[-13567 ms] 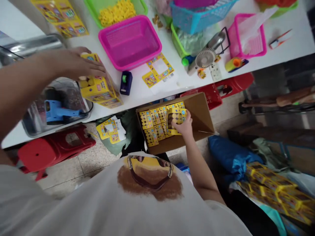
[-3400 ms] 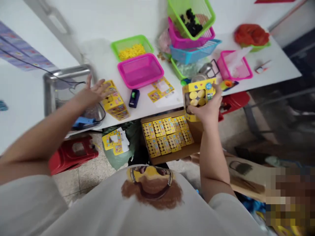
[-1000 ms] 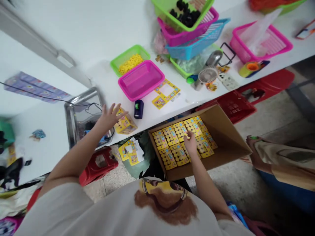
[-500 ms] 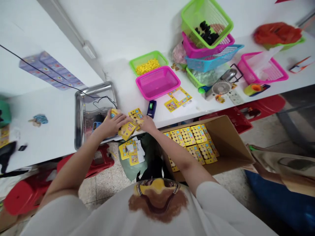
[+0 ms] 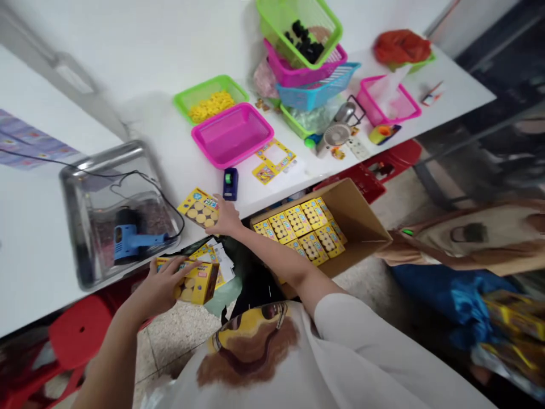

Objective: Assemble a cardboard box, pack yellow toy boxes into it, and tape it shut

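My left hand (image 5: pixel 158 287) is wrapped over a yellow carton box (image 5: pixel 199 286) with round openings, held in front of the table edge; its fingers lie across the top. My right hand (image 5: pixel 226 217) grips the right end of another yellow box (image 5: pixel 198 208), whose face shows rows of round pale circles. This second box is at the table's front edge, beside a dark blue tape dispenser (image 5: pixel 230 184). Below and between the hands lie flat yellow printed cards (image 5: pixel 220 271) and white sheets on a greenish bag.
A metal tray (image 5: pixel 70 216) holds a blue heat gun (image 5: pixel 136 240) with a black cord. An open cardboard carton (image 5: pixel 361 213) with several yellow boxes stands below the table. Behind are a pink basket (image 5: pixel 233 135), stacked baskets (image 5: pixel 313 94) and a small fan (image 5: pixel 336 135). Another person (image 5: pixel 468 236) is at right.
My hands have moved apart. The left hand has come down towards me with one box, while the right holds the other at the table edge. The view has swung left.
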Motion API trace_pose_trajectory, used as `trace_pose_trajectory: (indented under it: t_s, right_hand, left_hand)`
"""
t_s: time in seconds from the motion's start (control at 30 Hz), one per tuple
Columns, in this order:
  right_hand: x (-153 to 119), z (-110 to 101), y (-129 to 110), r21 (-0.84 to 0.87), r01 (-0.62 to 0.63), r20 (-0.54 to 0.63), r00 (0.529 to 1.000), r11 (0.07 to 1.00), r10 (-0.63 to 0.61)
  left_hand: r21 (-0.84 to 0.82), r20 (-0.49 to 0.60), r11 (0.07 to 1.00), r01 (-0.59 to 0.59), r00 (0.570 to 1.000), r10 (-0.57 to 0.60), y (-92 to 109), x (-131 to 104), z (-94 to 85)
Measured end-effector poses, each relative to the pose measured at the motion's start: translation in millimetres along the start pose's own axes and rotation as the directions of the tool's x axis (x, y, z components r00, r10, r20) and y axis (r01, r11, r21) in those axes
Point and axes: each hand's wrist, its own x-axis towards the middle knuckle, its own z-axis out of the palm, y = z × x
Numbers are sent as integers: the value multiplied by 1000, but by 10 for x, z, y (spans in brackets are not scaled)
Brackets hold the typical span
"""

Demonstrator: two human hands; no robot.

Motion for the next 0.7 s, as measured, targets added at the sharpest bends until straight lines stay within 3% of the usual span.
trace_pose_trajectory:
  t_s: [0.1, 0.17, 0.23, 0.3, 0.37, 0.43, 0.5, 0.6, 0.7]
  right_hand:
    - [-564, -605, 448, 5, 33, -171, 985, 999, -32]
    - [-985, -1064, 908, -82, -68, -293, 955, 994, 41]
    - [-1388, -1505, 1449, -136, -228, -418, 896, 964, 153]
    - [-1749, -1877, 1993, -120, -452, -513, 790, 884, 335]
    - [-2066, -2146, 2472, -44, -647, -578, 638, 762, 508]
    - [-2345, -2299, 2845, 41, -752, -631, 491, 658, 601]
    - [-2584, -2353, 3111, 109, -780, -691, 387, 617, 611]
    - [-2851, -2333, 3368, 157, -751, -765, 318, 641, 560]
    - [-3018, -2307, 3540, 185, -727, -786, 294, 661, 543]
  left_hand:
    - [16, -36, 991, -136, 990, 137, 158, 416, -210]
    - [42, -88, 969, -244, 965, 247, 324, 794, -452]
    - [76, -124, 932, -354, 924, 361, 578, 1253, -718]
    - [107, -136, 886, -451, 876, 463, 938, 1793, -940]
    - [122, -118, 835, -536, 828, 549, 1394, 2404, -1065]
    - [106, -78, 794, -599, 791, 607, 1909, 3058, -1075]
    - [72, -39, 764, -641, 764, 644, 2428, 3711, -993]
    - [44, -7, 739, -673, 739, 673, 3103, 4573, -797]
    - [58, 54, 732, -679, 734, 676, 3559, 5195, -635]
